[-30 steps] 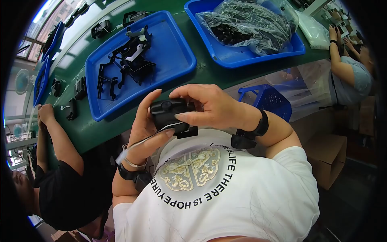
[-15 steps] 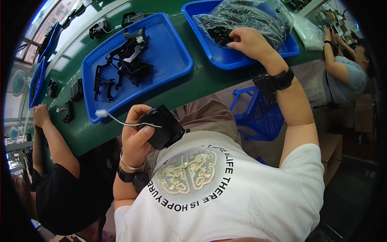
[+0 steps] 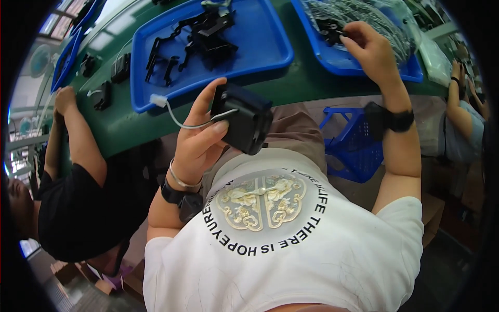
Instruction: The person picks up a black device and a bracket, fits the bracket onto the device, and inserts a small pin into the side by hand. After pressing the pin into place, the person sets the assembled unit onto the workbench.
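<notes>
My left hand (image 3: 200,132) is wrapped round a black box-shaped housing (image 3: 243,118), held above my lap in front of the table edge. A thin pale cable (image 3: 182,125) comes out of the housing, passes under my thumb and ends in a white connector (image 3: 159,100). My right hand (image 3: 371,52) is over a blue tray (image 3: 332,61), its thumb and fingers curled together beside small black parts (image 3: 328,32). Those parts lie at the mouth of a clear plastic bag (image 3: 382,26). Whatever is between the right fingertips is too small to make out.
Another blue tray (image 3: 265,47) holds a heap of black brackets (image 3: 210,39). Several black cabled units (image 3: 120,67) lie on the green table (image 3: 122,134) to its left. A co-worker's forearm (image 3: 83,122) rests there. A blue plastic stool (image 3: 353,148) stands below the table edge.
The whole view has shifted, so trays and hands appear farther right. My left hand has raised and turned the housing a little. My right hand stays at the small black parts.
</notes>
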`<state>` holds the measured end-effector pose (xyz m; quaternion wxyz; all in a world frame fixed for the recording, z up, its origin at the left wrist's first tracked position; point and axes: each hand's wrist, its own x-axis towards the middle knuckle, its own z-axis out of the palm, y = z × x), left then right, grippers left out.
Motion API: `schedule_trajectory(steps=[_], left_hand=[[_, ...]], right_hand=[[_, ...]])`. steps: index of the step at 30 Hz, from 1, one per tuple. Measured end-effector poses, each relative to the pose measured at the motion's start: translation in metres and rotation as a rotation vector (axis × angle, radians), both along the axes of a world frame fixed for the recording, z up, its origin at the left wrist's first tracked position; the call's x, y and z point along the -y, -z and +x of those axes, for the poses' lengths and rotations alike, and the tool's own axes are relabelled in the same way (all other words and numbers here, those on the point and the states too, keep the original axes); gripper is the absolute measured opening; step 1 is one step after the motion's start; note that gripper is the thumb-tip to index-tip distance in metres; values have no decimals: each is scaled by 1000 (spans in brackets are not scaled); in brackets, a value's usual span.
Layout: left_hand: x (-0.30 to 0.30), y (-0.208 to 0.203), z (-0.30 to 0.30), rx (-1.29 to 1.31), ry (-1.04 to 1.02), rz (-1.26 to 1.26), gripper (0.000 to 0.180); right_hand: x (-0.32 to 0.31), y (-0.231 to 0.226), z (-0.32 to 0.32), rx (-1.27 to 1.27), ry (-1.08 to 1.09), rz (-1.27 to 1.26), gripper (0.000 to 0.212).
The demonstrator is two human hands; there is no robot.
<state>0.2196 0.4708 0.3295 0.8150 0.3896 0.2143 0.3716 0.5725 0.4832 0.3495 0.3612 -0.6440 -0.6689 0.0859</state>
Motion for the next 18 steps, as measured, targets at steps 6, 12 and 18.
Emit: schedule_trajectory(steps=[6,12,18], left_hand=[[-7,4,2,62,-84,40,63],[-2,9,-1,21,-164,-25,54],[-1,10,-1,-15,-114,-6,48]], right_hand=[[56,0,-108,-431,-464,96,25],[49,18,-147,-353,-491,210,26],[45,26,-151,-279,-496,256,25]])
